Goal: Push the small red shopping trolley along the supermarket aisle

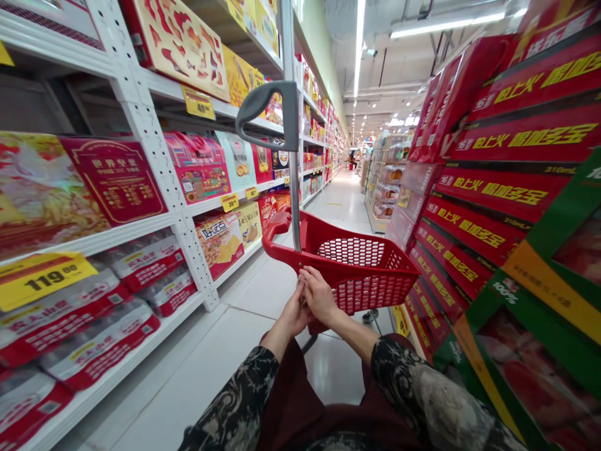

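1. The left hand [292, 311] and right hand [319, 295] are together, fingers meeting just below the near rim of a red plastic shopping basket [345, 241]. I cannot tell whether they clamp the rim or only rest against it.
2. A thin metal pole [292, 188] rises from that rim to a grey curved handle [265, 108]. It seems built to let the basket be pulled upright, though neither hand is on the handle.
3. A small caster [370, 315] shows beneath the basket, suggesting it rolls rather than being carried.
4. Patterned sleeves [235, 407] lead back from both hands, keeping the basket close in front of the body.
5. Left of the basket, white metal shelving [150, 156] holds boxed goods, turned outward for shoppers, with a yellow price tag [42, 279] on its edge.
6. Right of the basket, stacked red cartons [511, 141] face the aisle, likely as a promotional display.
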`<action>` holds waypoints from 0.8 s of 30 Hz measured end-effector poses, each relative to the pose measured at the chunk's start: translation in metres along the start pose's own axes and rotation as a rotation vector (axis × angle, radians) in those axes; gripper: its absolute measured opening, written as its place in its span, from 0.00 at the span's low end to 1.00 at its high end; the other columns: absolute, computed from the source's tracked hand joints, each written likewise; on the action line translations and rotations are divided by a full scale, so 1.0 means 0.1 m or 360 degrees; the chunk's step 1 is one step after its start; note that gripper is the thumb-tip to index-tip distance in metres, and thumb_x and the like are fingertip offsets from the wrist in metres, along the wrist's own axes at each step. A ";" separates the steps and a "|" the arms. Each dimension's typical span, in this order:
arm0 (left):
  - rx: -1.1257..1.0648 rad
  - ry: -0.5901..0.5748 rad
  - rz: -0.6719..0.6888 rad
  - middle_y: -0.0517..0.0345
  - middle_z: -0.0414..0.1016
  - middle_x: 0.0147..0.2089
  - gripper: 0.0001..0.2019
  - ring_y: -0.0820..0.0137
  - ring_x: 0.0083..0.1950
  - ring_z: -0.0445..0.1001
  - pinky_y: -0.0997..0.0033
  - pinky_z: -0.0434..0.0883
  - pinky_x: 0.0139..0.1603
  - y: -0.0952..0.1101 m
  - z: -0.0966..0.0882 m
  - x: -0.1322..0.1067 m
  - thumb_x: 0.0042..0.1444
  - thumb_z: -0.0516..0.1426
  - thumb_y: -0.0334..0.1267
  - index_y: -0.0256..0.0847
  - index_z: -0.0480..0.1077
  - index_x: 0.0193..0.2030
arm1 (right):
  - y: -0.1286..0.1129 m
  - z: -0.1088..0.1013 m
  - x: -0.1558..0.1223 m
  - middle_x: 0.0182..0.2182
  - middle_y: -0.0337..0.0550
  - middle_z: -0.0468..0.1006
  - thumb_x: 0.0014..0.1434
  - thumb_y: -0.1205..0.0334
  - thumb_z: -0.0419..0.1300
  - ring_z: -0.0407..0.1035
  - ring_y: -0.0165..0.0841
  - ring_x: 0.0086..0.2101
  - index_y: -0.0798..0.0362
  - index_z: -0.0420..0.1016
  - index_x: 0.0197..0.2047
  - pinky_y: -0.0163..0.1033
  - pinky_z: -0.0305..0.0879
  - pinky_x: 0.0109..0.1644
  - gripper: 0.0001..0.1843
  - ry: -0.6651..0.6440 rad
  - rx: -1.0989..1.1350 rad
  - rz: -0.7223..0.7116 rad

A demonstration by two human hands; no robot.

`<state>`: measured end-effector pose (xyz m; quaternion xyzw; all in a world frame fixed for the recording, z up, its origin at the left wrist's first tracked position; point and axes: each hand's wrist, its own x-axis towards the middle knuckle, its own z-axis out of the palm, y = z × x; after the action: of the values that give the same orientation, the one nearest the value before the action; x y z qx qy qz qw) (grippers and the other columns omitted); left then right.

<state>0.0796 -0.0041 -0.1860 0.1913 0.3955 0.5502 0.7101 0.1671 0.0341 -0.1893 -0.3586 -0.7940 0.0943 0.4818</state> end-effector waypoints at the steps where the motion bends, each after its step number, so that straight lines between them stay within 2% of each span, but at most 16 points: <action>1: -0.0059 -0.0069 0.0009 0.61 0.73 0.28 0.13 0.73 0.28 0.71 0.71 0.70 0.31 0.01 -0.01 -0.02 0.51 0.57 0.49 0.42 0.70 0.38 | -0.06 -0.03 0.02 0.54 0.50 0.68 0.60 0.67 0.48 0.64 0.33 0.53 0.54 0.69 0.54 0.38 0.61 0.57 0.20 0.0073 0.0100 0.0033; 3: -0.0082 -0.0117 0.0073 0.62 0.74 0.29 0.09 0.75 0.28 0.72 0.74 0.70 0.32 0.05 -0.02 -0.05 0.50 0.59 0.40 0.42 0.70 0.39 | -0.14 -0.11 0.09 0.52 0.50 0.70 0.60 0.64 0.49 0.64 0.35 0.52 0.54 0.70 0.52 0.41 0.59 0.59 0.19 0.0221 0.0256 0.0141; 5: -0.0053 -0.0089 0.0148 0.61 0.76 0.31 0.11 0.75 0.29 0.73 0.75 0.70 0.32 0.11 0.00 -0.06 0.49 0.59 0.33 0.42 0.69 0.41 | -0.17 -0.19 0.16 0.50 0.50 0.72 0.58 0.61 0.52 0.65 0.37 0.51 0.54 0.70 0.52 0.45 0.59 0.58 0.19 0.0336 0.0382 0.0348; 7: -0.0033 -0.0054 0.0240 0.60 0.76 0.33 0.12 0.75 0.31 0.73 0.75 0.71 0.34 0.17 0.05 -0.07 0.48 0.58 0.30 0.42 0.69 0.42 | -0.16 -0.24 0.18 0.51 0.50 0.71 0.54 0.58 0.57 0.66 0.38 0.51 0.55 0.68 0.54 0.45 0.60 0.57 0.23 0.0380 0.0531 0.0594; 10: -0.0088 -0.0077 0.0338 0.58 0.77 0.37 0.13 0.73 0.34 0.75 0.73 0.72 0.37 0.24 0.16 -0.09 0.49 0.57 0.29 0.41 0.69 0.43 | -0.15 -0.27 0.12 0.52 0.49 0.70 0.49 0.59 0.61 0.67 0.37 0.49 0.55 0.63 0.58 0.44 0.63 0.55 0.32 0.0272 0.0885 0.0790; 13: -0.0096 -0.0076 0.0331 0.58 0.77 0.37 0.13 0.73 0.35 0.75 0.73 0.73 0.36 0.26 0.25 -0.10 0.49 0.57 0.28 0.41 0.68 0.43 | -0.16 -0.26 0.01 0.49 0.45 0.74 0.49 0.60 0.59 0.69 0.36 0.47 0.53 0.67 0.54 0.44 0.64 0.53 0.27 0.0172 0.1204 0.0796; 16: 0.0002 0.0038 0.0336 0.60 0.77 0.35 0.13 0.75 0.32 0.75 0.75 0.72 0.31 0.24 0.28 -0.10 0.50 0.57 0.31 0.42 0.68 0.44 | -0.16 -0.28 -0.04 0.45 0.44 0.76 0.50 0.56 0.58 0.70 0.38 0.46 0.53 0.73 0.47 0.45 0.64 0.53 0.21 0.0310 0.1319 0.0882; 19: -0.0027 0.0218 0.0431 0.60 0.76 0.33 0.09 0.76 0.30 0.74 0.76 0.71 0.30 0.28 0.26 -0.10 0.53 0.55 0.33 0.41 0.68 0.42 | -0.13 -0.39 -0.01 0.40 0.46 0.78 0.48 0.52 0.59 0.71 0.39 0.43 0.55 0.74 0.43 0.44 0.67 0.49 0.21 0.0474 0.1383 0.1045; 22: -0.0130 0.0400 0.0543 0.63 0.74 0.29 0.06 0.78 0.28 0.73 0.76 0.71 0.32 0.38 0.25 -0.14 0.54 0.52 0.32 0.41 0.67 0.39 | -0.07 -0.56 0.01 0.36 0.45 0.79 0.46 0.50 0.61 0.73 0.39 0.39 0.55 0.74 0.40 0.42 0.69 0.40 0.21 0.0571 0.1498 0.1215; 24: -0.0191 0.0425 0.0588 0.64 0.73 0.27 0.06 0.78 0.27 0.73 0.77 0.70 0.32 0.47 0.29 -0.18 0.55 0.51 0.31 0.41 0.67 0.38 | -0.02 -0.67 -0.03 0.33 0.45 0.79 0.45 0.49 0.61 0.73 0.39 0.34 0.55 0.74 0.39 0.40 0.69 0.33 0.21 0.0542 0.1618 0.1302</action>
<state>0.0705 -0.0013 -0.1288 0.1435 0.4106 0.7138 0.5488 0.2230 0.0177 -0.1552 -0.3689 -0.3641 0.5733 0.6346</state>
